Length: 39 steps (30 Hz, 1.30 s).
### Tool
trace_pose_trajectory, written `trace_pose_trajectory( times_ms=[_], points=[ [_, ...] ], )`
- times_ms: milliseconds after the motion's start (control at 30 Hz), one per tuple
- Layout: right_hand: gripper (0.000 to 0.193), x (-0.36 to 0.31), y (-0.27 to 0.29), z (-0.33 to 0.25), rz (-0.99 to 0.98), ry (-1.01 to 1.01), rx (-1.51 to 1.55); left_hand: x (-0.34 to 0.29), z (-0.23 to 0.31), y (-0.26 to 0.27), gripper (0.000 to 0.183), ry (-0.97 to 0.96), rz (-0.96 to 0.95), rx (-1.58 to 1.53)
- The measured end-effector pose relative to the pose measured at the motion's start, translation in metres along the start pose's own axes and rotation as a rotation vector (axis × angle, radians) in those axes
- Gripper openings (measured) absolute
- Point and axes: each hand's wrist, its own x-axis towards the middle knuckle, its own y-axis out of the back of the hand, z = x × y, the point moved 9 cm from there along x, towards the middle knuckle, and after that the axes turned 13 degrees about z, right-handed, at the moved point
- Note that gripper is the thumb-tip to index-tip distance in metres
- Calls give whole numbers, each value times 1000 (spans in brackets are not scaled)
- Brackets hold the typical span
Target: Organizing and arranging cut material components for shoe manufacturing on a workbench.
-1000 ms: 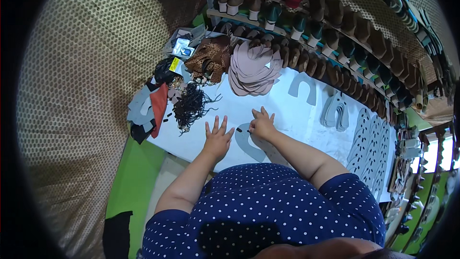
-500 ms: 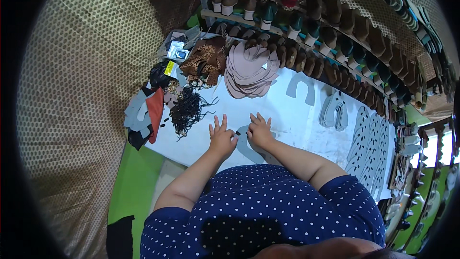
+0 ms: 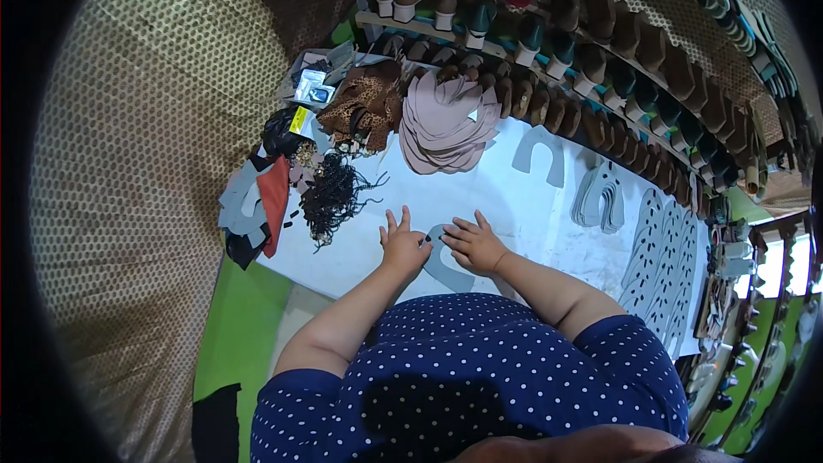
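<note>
A curved grey upper piece (image 3: pixel 447 273) lies flat on the white table in front of me, between my hands. My left hand (image 3: pixel 401 249) is at its left edge, thumb and index finger pinched at a small black strip (image 3: pixel 427 238) while the other fingers stick up. My right hand (image 3: pixel 477 244) is open over the right side of the grey piece, fingers extended with the tips on or just above it. A tangle of black cut strips (image 3: pixel 330 197) lies left of my left hand, with a few short black bits (image 3: pixel 290 220) beside it.
Stacked pinkish pieces (image 3: pixel 446 124) and leopard-print material (image 3: pixel 364 107) lie at the back. A single grey U-shaped piece (image 3: pixel 540 153), a grey stack (image 3: pixel 600 197) and rows of grey pieces with black strips (image 3: pixel 660 257) are on the right. Shoe racks (image 3: pixel 531 56) line the far side.
My right hand has let go of its pinch, moved slightly right and spread its fingers over the grey piece. My left hand has shifted only slightly right.
</note>
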Motion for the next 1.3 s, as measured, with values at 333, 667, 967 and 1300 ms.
trace_pose_trajectory(
  times_ms=[333, 667, 967, 1300],
  points=[
    [46, 7, 6, -5, -67, -43, -92, 12, 10, -13, 21, -10, -30, -48],
    [41, 2, 11, 5, -11, -73, 41, 0, 16, -5, 25, -26, 46, -118],
    [39, 1, 24, 20, 194, -195, 229, -4, 29, 3, 24, -200, 51, 14],
    [43, 2, 23, 20, 179, -214, 150, 8, 21, -7, 13, 0, 36, -1]
  ],
)
